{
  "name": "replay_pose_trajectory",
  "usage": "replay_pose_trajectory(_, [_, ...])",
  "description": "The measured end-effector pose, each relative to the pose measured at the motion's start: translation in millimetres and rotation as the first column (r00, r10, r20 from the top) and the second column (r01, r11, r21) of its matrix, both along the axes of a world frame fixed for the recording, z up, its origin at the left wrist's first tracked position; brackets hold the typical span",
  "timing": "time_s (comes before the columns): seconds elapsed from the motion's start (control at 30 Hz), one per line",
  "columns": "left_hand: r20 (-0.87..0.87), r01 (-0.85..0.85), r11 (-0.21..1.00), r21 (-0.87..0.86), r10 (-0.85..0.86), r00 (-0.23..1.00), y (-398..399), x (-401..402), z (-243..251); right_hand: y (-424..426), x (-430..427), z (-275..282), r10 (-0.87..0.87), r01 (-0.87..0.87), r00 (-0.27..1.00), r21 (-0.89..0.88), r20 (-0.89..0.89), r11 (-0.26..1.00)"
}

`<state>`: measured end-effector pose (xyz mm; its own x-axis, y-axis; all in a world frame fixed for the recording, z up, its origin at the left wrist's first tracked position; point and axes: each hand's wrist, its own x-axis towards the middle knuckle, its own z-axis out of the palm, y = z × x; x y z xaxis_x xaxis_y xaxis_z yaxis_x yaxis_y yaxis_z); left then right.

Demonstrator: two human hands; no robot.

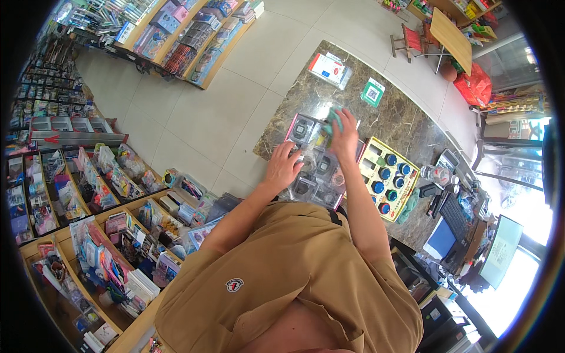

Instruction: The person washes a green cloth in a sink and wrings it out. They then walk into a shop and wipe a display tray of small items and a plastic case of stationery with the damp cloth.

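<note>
On the brown marble counter (410,128) lies a shallow tray (293,125) of watches in clear plastic cases. My left hand (284,167) rests over the tray's left side, fingers spread and touching the cases; whether it grips one cannot be told. My right hand (345,137) holds a green cloth (334,120) at the tray's far right part. A square-faced watch in a clear case (301,129) shows between the hands, at the far left corner. Right of my right forearm lies a yellow box (371,176) with several round blue-rimmed items in slots.
A QR code stand (373,92) and a small boxed card stack (330,69) occupy the counter's far part. To the right are a plastic bottle (437,174), a keyboard (454,216) and a monitor (501,251). Stocked wooden shelves (106,225) line the left.
</note>
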<state>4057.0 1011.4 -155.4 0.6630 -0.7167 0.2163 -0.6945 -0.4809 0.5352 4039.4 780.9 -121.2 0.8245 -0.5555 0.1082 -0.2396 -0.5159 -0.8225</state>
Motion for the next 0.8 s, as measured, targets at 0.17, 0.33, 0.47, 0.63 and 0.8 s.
replay_pose_trajectory(0.17, [-0.026,0.029,0.998,0.058,-0.027,0.999,-6.2,0.0,6.7,48.8,4.5,-50.0,0.284,-0.316,0.949,-0.382,-0.139,0.868])
replay_pose_trajectory(0.33, [-0.014,-0.002,0.988,0.155,0.004,1.0,-1.7,-5.0,0.8,29.5,-44.4,-36.2,0.648,-0.659,0.75,-0.064,-0.132,0.75])
replay_pose_trajectory(0.47, [-0.041,-0.094,0.987,0.131,0.1,0.994,-14.2,-9.9,7.2,-2.8,-38.0,-21.2,0.154,-0.155,0.987,-0.018,-0.042,0.988])
replay_pose_trajectory(0.63, [0.001,-0.03,0.973,0.228,0.031,1.0,-22.5,-13.4,5.6,18.6,-25.2,-46.9,0.218,-0.27,0.963,-0.575,-0.16,0.772])
replay_pose_trajectory(0.8, [-0.059,-0.062,0.965,0.257,0.08,0.995,-20.8,-12.2,-1.4,30.7,-70.1,-44.5,0.449,-0.484,0.875,-0.273,-0.181,0.832])
